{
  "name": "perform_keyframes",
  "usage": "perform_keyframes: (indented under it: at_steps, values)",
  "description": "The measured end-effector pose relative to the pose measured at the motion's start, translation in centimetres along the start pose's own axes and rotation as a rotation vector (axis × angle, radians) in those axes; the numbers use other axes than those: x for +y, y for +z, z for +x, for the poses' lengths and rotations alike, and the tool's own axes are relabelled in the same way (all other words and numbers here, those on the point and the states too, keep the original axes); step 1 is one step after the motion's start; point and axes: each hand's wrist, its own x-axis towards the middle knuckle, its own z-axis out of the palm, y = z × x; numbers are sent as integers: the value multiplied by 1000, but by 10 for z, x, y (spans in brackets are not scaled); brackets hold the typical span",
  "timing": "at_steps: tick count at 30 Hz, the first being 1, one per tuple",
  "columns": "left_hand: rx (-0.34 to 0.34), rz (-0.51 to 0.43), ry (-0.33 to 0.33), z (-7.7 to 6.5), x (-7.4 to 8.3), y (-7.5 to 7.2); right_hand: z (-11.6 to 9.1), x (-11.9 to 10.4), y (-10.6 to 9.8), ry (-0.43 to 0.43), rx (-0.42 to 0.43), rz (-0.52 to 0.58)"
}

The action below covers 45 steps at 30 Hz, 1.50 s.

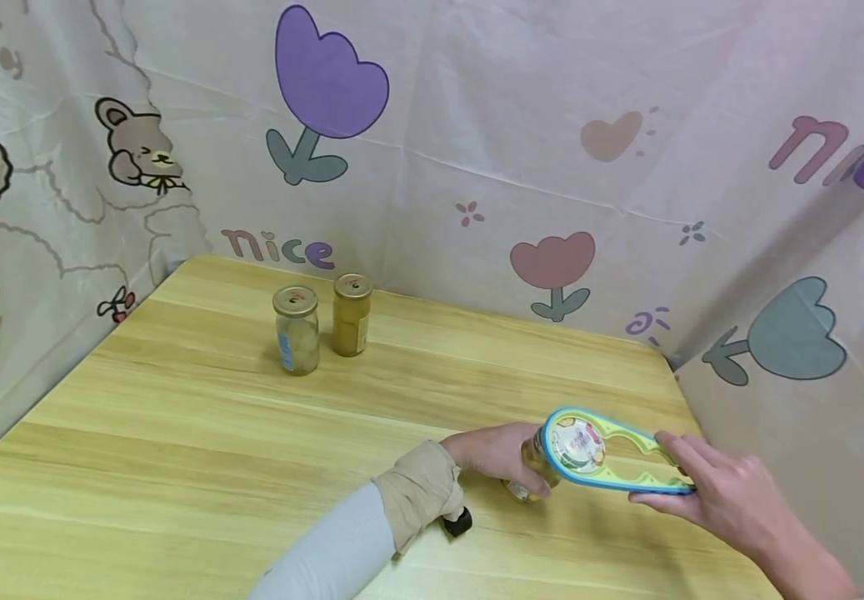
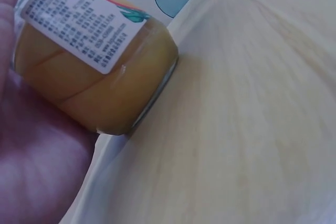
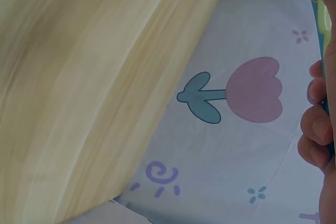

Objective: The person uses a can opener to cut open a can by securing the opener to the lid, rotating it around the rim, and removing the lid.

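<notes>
My left hand [image 1: 493,452] grips a glass jar [image 1: 532,457] near the right part of the table, with the jar tilted and its lid [image 1: 578,444] turned toward my right hand. In the left wrist view, the jar [image 2: 100,90] has amber contents and a white printed label, and its base is close to the tabletop. A green jar opener [image 1: 645,481] with a blue rim has its largest ring around the lid. My right hand [image 1: 735,490] holds the opener's far end, fingers above and thumb below. In the right wrist view, curled fingers [image 3: 316,132] show at the right edge.
Two more lidded jars stand toward the back left of the wooden table [image 1: 177,400]: a paler one [image 1: 298,337] with a blue label and an amber one [image 1: 351,321]. A printed curtain [image 1: 432,100] hangs behind and beside the table. A small black object [image 1: 457,522] is at my left wrist.
</notes>
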Motion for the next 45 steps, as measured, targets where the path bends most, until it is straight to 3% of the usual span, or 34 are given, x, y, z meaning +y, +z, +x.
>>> perform_keyframes:
  at_steps: [12,18,34,42,45]
  values:
    - [96,125,-56,-3,2,-2,-15,-16,-6,54,-123,75]
    - [101,104,10,0,-1,0,-18,-25,-7,77,-146,131]
    - [171,131,11,4,-5,-1,-40,-61,1,246,-264,454]
    - [149,109,52,5,-6,0,-48,-75,2,439,-493,611]
    - [145,95,61,4,-5,0,-51,-75,2,463,-528,682]
